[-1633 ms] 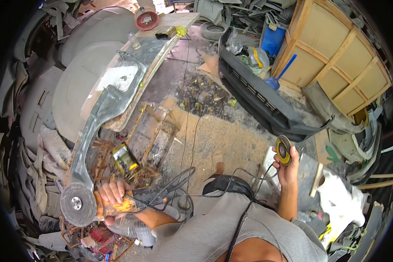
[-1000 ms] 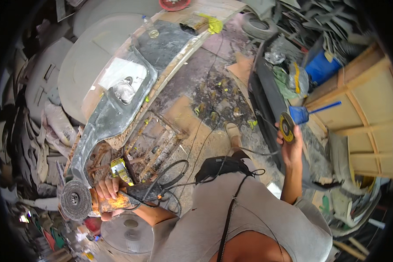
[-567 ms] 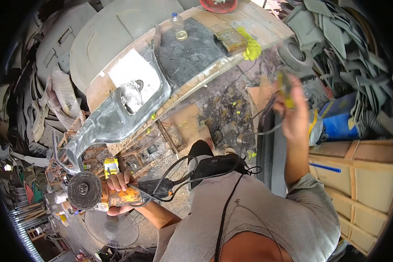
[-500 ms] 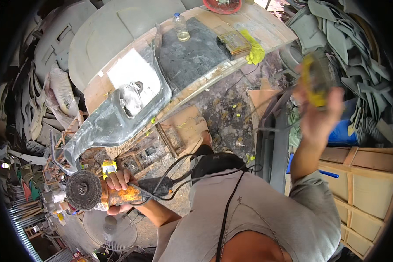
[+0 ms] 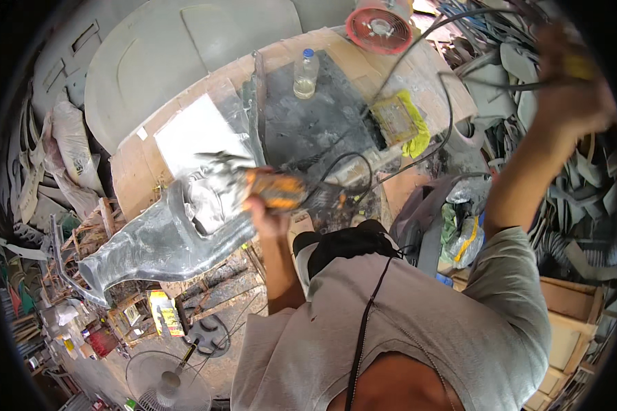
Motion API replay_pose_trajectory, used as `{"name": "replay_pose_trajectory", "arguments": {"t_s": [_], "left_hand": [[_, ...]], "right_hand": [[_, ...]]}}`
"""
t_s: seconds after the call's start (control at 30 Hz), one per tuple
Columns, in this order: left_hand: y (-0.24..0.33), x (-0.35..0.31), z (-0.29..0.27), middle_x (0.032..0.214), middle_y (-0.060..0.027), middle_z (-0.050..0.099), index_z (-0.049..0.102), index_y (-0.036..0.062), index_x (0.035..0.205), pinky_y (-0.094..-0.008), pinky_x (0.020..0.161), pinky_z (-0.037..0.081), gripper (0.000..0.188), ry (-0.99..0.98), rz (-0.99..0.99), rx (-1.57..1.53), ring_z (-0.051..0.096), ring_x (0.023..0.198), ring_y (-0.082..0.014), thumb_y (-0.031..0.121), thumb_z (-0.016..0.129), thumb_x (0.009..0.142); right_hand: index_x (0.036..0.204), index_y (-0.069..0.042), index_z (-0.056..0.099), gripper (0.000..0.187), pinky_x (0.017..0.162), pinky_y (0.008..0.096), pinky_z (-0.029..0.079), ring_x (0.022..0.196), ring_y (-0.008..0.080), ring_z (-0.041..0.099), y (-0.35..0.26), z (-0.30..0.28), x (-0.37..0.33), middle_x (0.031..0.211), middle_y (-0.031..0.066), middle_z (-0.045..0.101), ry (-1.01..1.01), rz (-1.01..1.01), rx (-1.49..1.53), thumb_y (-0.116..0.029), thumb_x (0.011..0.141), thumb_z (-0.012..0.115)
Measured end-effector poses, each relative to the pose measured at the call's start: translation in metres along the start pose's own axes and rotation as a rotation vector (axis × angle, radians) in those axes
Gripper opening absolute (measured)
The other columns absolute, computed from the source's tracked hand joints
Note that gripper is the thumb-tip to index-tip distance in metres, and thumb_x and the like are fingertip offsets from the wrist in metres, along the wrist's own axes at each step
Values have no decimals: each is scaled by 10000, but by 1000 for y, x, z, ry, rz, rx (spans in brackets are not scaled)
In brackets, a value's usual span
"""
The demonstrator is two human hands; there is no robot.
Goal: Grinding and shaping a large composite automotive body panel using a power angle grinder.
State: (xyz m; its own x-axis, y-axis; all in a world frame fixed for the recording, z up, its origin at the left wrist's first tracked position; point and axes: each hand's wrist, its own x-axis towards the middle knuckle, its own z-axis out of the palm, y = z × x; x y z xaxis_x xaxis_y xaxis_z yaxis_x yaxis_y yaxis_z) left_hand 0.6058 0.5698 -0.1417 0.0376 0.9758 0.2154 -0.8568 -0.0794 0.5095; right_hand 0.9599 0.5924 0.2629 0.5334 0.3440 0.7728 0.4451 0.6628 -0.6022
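Note:
Over the workbench, my left hand [image 5: 270, 218] grips an orange angle grinder [image 5: 275, 190]. Its dark disc [image 5: 223, 161] is blurred and hangs above a crumpled silvery-white piece [image 5: 207, 204] in the opening of a grey moulded panel [image 5: 147, 233]. My right hand [image 5: 574, 96] is raised at the far right, smeared by motion, closed on a yellow-and-black thing [image 5: 580, 67] whose exact kind is unclear. A black cord [image 5: 451, 113] hangs in loops between that hand and the bench.
On the cardboard-covered bench [image 5: 134, 164] are a blue-capped bottle [image 5: 306, 75], a white sheet [image 5: 197, 133], a wooden-framed pad [image 5: 394, 120] and a yellow-green cloth [image 5: 417, 127]. A red fan [image 5: 378, 29] stands behind. Grey panels [image 5: 517, 68] pile up right; a standing fan [image 5: 168, 383] is lower left.
My left hand has carried the grinder up and right, from beside the panel to over it. My right hand has moved up and farther right with the yellow-and-black thing. The view has shifted.

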Motion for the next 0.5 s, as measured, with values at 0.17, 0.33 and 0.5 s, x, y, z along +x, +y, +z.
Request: {"name": "replay_pose_trajectory", "arguments": {"t_s": [0.17, 0.33, 0.5], "left_hand": [[-122, 45, -13, 1155, -48, 617, 547, 64, 1309, -411, 903, 536, 465, 375, -305, -19, 616, 1057, -212, 299, 696, 936], [-209, 82, -18, 1165, -41, 628, 595, 43, 1262, -371, 903, 514, 391, 444, -463, 152, 614, 1067, -191, 214, 702, 928], [-231, 82, -51, 1167, -38, 639, 607, 60, 1296, -354, 870, 516, 438, 691, -491, 245, 625, 1018, -180, 215, 725, 904]], "right_hand": [[1354, -55, 531, 791, 1017, 420, 435, 1176, 283, 539, 164, 59, -182, 1259, 141, 554, -871, 298, -363, -355, 712, 881], [1424, -11, 460, 896, 1086, 451, 388, 1311, 449, 456, 357, -13, -309, 1418, 317, 439, -1041, 309, -630, -498, 758, 808], [1368, 12, 532, 753, 1098, 433, 381, 1361, 398, 439, 335, -51, -323, 1433, 296, 462, -1525, 711, -350, -502, 850, 715]]}}
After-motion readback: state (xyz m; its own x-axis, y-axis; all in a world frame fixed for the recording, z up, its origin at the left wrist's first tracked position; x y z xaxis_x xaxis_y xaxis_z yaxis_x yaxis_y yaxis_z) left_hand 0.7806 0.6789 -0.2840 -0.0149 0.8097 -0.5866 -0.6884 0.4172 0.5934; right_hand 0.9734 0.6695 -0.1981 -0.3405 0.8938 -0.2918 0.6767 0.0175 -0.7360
